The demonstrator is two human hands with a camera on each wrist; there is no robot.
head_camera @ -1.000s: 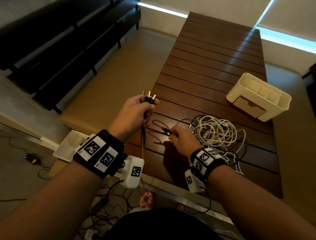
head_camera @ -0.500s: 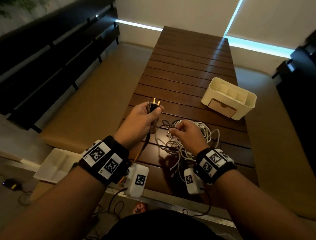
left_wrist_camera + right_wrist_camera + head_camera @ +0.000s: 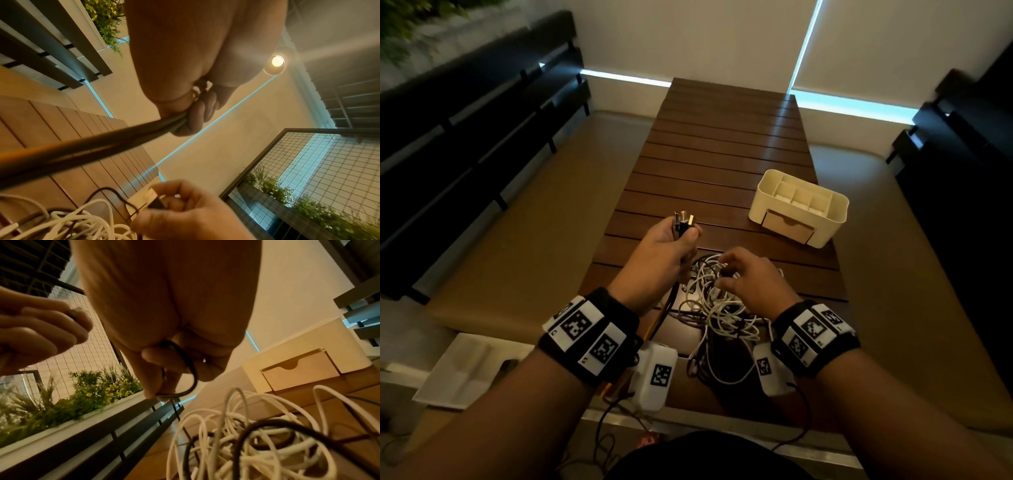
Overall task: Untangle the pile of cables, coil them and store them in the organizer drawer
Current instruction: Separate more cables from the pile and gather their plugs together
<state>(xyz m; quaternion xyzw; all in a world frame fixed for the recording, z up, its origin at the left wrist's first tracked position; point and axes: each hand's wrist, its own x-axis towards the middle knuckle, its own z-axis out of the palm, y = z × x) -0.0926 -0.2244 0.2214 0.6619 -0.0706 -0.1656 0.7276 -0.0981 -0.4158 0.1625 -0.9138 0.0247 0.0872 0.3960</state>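
Cables (image 3: 717, 308) lie in 1 loose tangle on the near end of the worktop (image 3: 722, 154), between the 2 wrists. White cords make most of the heap, thin and springy in many open loops, and some darker cords pass through them.

Judging from this, the task is at an early stage. No coil is finished, nothing is stored, and the drawer (image 3: 787, 226) of the cream organizer (image 3: 825, 224) looks closed. The organizer stands at about 2 o'clock from the pile, well apart from it.

The left hand (image 3: 657, 263) is raised at about 11 o'clock from the pile. Its grip is curled around a bundle of plug ends (image 3: 683, 221), which point upward, and their dark cords hang down toward the worktop edge. The right hand (image 3: 753, 277) is over the far side of the pile. In the right wrist view its fingers pinch a thin dark cable (image 3: 185, 366) that bends into a loop.

What is left, as I judge it: to free each cord, coil it, open the drawer and put the coils inside.
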